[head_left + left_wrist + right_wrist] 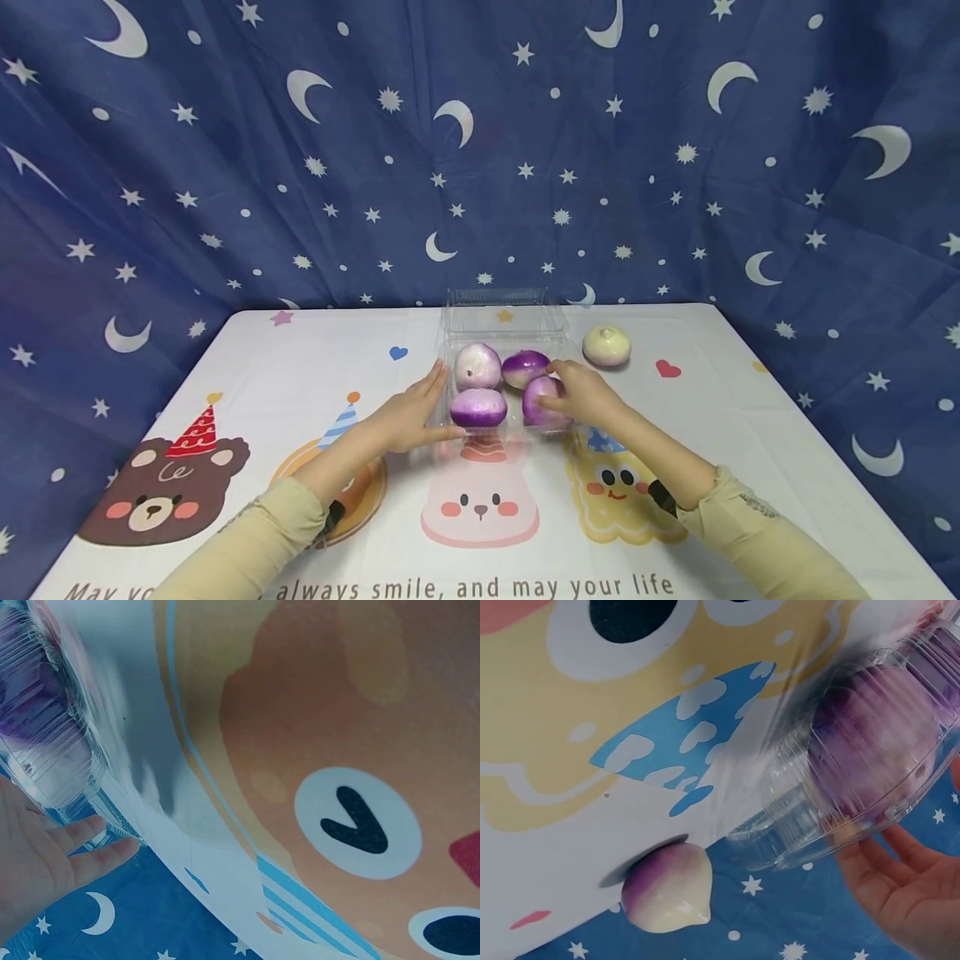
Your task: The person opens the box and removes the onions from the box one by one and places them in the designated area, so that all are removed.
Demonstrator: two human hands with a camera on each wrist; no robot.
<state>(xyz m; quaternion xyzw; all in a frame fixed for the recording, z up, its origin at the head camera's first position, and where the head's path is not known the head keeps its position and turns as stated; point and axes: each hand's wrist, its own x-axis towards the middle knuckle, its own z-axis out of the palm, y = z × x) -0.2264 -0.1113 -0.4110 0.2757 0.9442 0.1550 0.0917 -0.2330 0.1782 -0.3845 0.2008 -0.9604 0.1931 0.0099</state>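
A clear plastic clamshell box (514, 417) lies with its lid (472, 321) raised at the back. Inside sit several purple-and-white turnips: a pale one (477, 365) back left, a darker one (525, 367) back right, another (478, 408) front left. My right hand (585, 392) holds the front-right turnip (542, 402) in the box, thumb on its near side, fingers behind. My left hand (405, 421) rests against the box's left side, fingers straight, thumb along the front edge. Through the ridged wall, the right wrist view shows the held turnip (874, 742).
One pale turnip (607, 346) with a pointed tip stands on the table to the right of the box. The white tablecloth (315, 350) carries printed cartoon animals and lettering. A blue curtain (480, 167) with moons and stars hangs behind the table's back edge.
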